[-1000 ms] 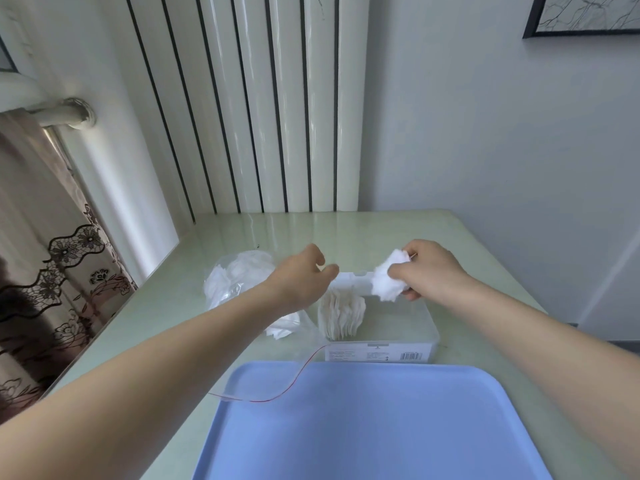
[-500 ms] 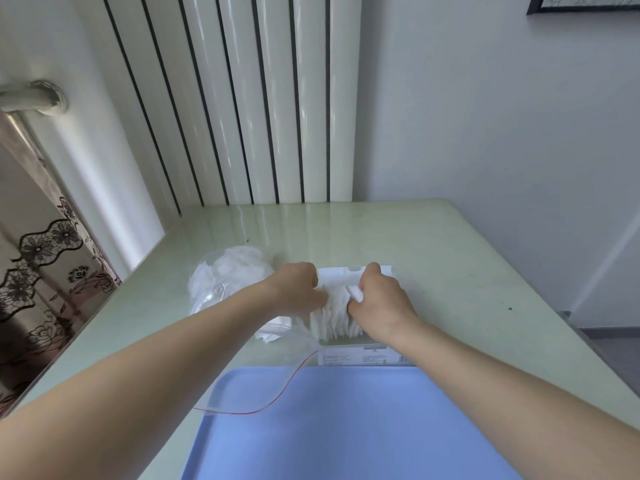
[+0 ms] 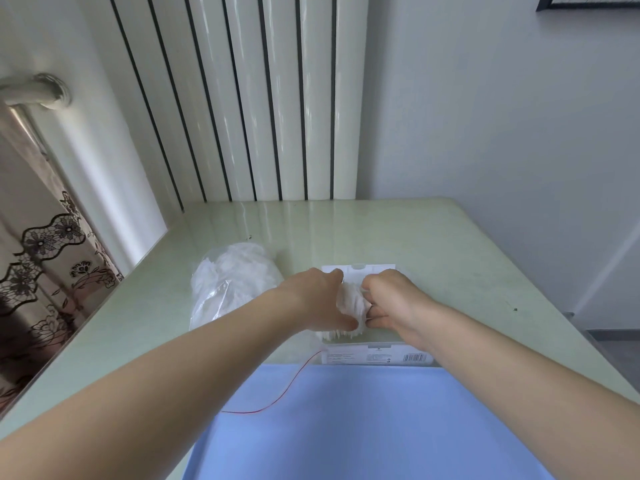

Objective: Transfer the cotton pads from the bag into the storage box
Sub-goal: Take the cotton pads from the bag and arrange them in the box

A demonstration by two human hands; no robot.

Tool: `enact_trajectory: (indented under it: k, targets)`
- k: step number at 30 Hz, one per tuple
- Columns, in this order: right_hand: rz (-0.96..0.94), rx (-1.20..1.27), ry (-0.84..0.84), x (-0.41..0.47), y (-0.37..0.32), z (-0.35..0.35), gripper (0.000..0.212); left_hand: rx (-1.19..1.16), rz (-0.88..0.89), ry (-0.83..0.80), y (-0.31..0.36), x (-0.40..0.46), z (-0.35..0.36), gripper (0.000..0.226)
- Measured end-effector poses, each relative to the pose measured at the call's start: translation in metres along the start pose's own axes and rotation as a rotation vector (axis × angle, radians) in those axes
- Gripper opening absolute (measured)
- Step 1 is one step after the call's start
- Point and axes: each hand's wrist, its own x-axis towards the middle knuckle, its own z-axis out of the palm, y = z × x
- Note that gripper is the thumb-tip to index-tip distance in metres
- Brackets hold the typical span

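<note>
While both arms reach over the box (image 3: pixel 377 355), the left hand (image 3: pixel 320 299) and right hand (image 3: pixel 393 301) squeeze the pads (image 3: pixel 351 303) between curled fingers.

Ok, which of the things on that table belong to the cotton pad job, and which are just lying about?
Part of the job:
- stack of cotton pads, pressed between left hand and right hand
- clear storage box under the hands
- plastic bag, pads still inside

Lying about:
- blue tray at the near edge
- thin red string across the tray's corner
</note>
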Motion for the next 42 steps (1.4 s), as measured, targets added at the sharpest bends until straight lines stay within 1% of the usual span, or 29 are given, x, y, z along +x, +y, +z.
enact_trajectory:
  k: [4, 7, 9, 12, 15, 17, 19, 20, 22, 24, 25, 26, 27, 29, 30, 31, 33, 35, 37, 40, 42]
  targets:
    - [0.045, 0.094, -0.054, -0.003, -0.006, -0.001, 0.019, 0.181, 0.018, 0.011, 0.004, 0.006, 0.005, 0.054]
    - [0.054, 0.059, -0.057, -0.001, -0.003, 0.006, 0.023, 0.258, 0.016, 0.007, 0.007, 0.006, 0.007, 0.056]
    - [0.037, 0.032, -0.074, 0.004, 0.003, 0.010, 0.027, 0.265, 0.021, 0.011, 0.009, 0.006, 0.010, 0.060]
    - [0.022, -0.022, -0.077, 0.008, 0.004, 0.010, 0.030, 0.189, 0.037, -0.018, 0.004, 0.005, 0.008, 0.065]
    - [0.030, -0.104, -0.007, 0.004, 0.000, 0.005, 0.053, 0.079, 0.034, -0.042, -0.011, -0.003, -0.005, 0.079]
    - [0.003, -0.184, 0.040, -0.001, -0.003, 0.002, 0.056, -0.003, 0.046, 0.017, -0.024, -0.015, -0.019, 0.081]
    - [0.005, -0.260, 0.082, -0.009, -0.009, 0.000, 0.061, -0.091, 0.047, 0.126, -0.040, -0.028, -0.033, 0.074]
    - [-0.005, -0.314, 0.110, -0.012, -0.011, -0.001, 0.059, -0.129, 0.031, 0.186, -0.049, -0.034, -0.039, 0.068]
    - [-0.104, -0.435, 0.194, -0.026, -0.015, 0.000, 0.052, -0.195, -0.028, 0.290, -0.071, -0.052, -0.045, 0.058]
    - [-0.300, -0.512, 0.307, -0.047, -0.021, 0.007, 0.038, -0.250, -0.104, 0.343, -0.092, -0.065, -0.041, 0.053]
    - [-0.418, -0.495, 0.307, -0.059, -0.024, 0.014, 0.026, -0.283, -0.155, 0.351, -0.102, -0.072, -0.038, 0.053]
    - [-0.515, -0.462, 0.239, -0.069, -0.024, 0.021, 0.015, -0.318, -0.214, 0.342, -0.110, -0.077, -0.032, 0.055]
    - [-0.589, -0.457, 0.113, -0.081, -0.025, 0.030, 0.009, -0.358, -0.282, 0.319, -0.117, -0.082, -0.026, 0.057]
    - [-0.621, -0.574, -0.188, -0.105, -0.022, 0.052, 0.014, -0.450, -0.418, 0.239, -0.128, -0.088, -0.012, 0.065]
    - [-0.622, -0.677, -0.290, -0.111, -0.018, 0.064, 0.019, -0.506, -0.463, 0.196, -0.133, -0.089, -0.005, 0.070]
    - [-0.639, -0.786, -0.335, -0.112, -0.012, 0.078, 0.025, -0.565, -0.487, 0.160, -0.139, -0.090, 0.003, 0.074]
    - [-0.725, -0.983, -0.300, -0.105, -0.001, 0.101, 0.033, -0.684, -0.491, 0.124, -0.143, -0.090, 0.013, 0.080]
    - [-0.783, -1.101, -0.231, -0.094, 0.008, 0.121, 0.032, -0.786, -0.476, 0.130, -0.143, -0.088, 0.018, 0.080]
    - [-0.739, -1.141, -0.170, -0.083, 0.008, 0.133, 0.034, -0.832, -0.457, 0.149, -0.140, -0.085, 0.020, 0.076]
    - [-0.597, -1.169, -0.066, -0.061, 0.001, 0.142, 0.040, -0.806, -0.456, 0.136, -0.140, -0.078, 0.022, 0.070]
    - [-0.531, -1.220, -0.012, -0.050, -0.005, 0.143, 0.033, -0.784, -0.463, 0.112, -0.143, -0.074, 0.024, 0.067]
